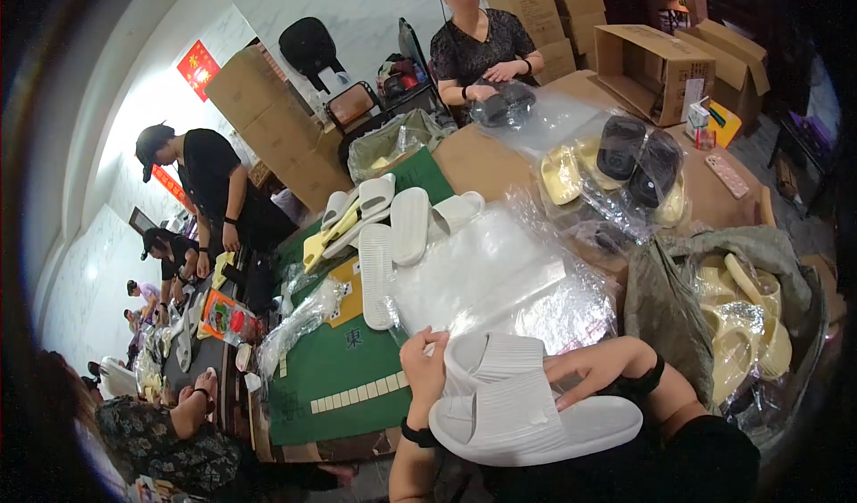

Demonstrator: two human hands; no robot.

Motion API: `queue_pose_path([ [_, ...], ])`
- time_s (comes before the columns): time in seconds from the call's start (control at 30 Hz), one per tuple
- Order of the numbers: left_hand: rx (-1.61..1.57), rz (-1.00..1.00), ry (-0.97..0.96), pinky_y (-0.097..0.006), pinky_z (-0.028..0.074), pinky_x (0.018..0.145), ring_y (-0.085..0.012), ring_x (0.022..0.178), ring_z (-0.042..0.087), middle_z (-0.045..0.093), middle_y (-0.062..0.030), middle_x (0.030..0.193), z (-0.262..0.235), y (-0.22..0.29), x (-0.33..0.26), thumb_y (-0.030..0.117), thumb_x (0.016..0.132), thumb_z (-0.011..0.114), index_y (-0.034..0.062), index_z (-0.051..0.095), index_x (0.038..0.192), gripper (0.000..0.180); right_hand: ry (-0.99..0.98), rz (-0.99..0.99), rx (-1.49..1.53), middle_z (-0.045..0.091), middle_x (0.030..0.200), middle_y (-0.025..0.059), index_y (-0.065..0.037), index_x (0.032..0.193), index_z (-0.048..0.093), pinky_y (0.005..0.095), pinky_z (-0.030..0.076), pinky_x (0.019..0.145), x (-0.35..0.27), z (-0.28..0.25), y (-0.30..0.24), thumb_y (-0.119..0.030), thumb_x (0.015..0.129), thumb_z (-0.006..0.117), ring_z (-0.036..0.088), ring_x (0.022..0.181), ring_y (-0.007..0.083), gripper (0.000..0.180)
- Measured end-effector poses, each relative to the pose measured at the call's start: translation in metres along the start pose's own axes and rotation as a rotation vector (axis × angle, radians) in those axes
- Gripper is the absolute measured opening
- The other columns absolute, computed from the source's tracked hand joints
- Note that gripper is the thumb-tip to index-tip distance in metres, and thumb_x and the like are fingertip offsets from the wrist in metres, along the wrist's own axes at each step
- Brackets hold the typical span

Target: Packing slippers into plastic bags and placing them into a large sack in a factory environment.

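A pair of pale grey slide slippers [513, 414] lies one against the other, close to my body at the table's near edge. My right hand [603, 369] grips the pair, its fingers at the opening beneath the ribbed strap. Beside the slippers' left end, my left hand [423, 369] is closed, with thumb and fingertips pinched at the near edge of a clear plastic bag [482, 275]. The bag lies flat on the table beyond. More pale slippers [410, 226] rest past its left side.
A green mat [357, 414] carries a row of small white tiles. Yellow and black slippers in plastic [616, 164] lie far right; a grey sack [661, 298] of yellow slippers stands right. A person [478, 48] works across the table. Cardboard boxes [656, 70] stand behind.
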State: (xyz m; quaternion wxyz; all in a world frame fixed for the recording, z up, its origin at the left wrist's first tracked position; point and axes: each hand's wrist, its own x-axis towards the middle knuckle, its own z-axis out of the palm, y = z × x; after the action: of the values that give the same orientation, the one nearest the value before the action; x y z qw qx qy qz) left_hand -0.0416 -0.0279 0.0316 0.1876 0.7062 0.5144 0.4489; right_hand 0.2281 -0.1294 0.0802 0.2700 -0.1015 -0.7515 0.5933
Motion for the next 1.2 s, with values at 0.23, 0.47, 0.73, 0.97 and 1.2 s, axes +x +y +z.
queue_pose_path([
  [0.23,0.054,0.558,-0.653,-0.045,0.033,0.094,-0.0309,0.116,0.049,0.062,-0.0107,0.108,0.013,-0.025,-0.001,0.025,0.071,0.066,0.0111,0.063,0.098,0.031,-0.112,0.058,0.129,0.05,0.121,0.0141,0.001,0.125,0.047,0.031,0.034,0.095,-0.002,0.004,0.012,-0.021,0.091,0.055,0.041,0.115,0.0198,0.041],
  [0.47,0.405,0.42,-0.774,-0.049,0.025,0.102,-0.0297,0.13,0.031,0.037,-0.013,0.138,0.023,-0.035,-0.026,0.031,0.078,0.055,0.0131,0.05,0.125,0.05,-0.121,0.107,0.055,0.05,0.116,0.0138,0.0,0.126,0.047,0.031,0.035,0.092,-0.005,0.001,0.019,-0.027,0.093,0.052,0.044,0.108,0.0195,0.043],
  [0.73,0.085,-0.022,-0.627,-0.04,0.041,0.088,-0.0364,0.103,0.051,0.055,-0.0189,0.116,0.025,-0.01,-0.009,0.01,0.074,0.059,0.0005,0.049,0.123,0.05,-0.03,0.145,0.069,0.053,0.103,0.0133,0.003,0.117,0.051,0.0306,0.037,0.087,-0.007,0.003,0.014,-0.026,0.093,0.051,0.046,0.101,0.0187,0.038],
  [0.97,0.235,0.438,-0.226,-0.039,0.036,0.092,-0.0346,0.104,0.047,0.052,-0.0178,0.122,0.018,0.017,-0.021,-0.002,0.068,0.057,-0.0015,0.047,0.125,0.058,0.318,0.542,-0.301,0.059,0.085,0.0203,0.003,0.107,0.056,0.0352,0.043,0.076,-0.016,-0.012,0.01,-0.037,0.092,0.048,0.057,0.085,0.0291,0.043],
  [1.2,0.109,0.497,-0.33,-0.046,0.028,0.103,-0.0409,0.124,0.036,0.045,-0.0181,0.132,0.024,0.044,-0.047,-0.009,0.072,0.043,-0.003,0.045,0.127,0.055,0.566,0.628,-0.657,0.055,0.093,0.0252,0.002,0.099,0.056,0.0426,0.04,0.082,-0.008,-0.005,0.027,-0.04,0.087,0.051,0.049,0.095,0.0388,0.043],
])
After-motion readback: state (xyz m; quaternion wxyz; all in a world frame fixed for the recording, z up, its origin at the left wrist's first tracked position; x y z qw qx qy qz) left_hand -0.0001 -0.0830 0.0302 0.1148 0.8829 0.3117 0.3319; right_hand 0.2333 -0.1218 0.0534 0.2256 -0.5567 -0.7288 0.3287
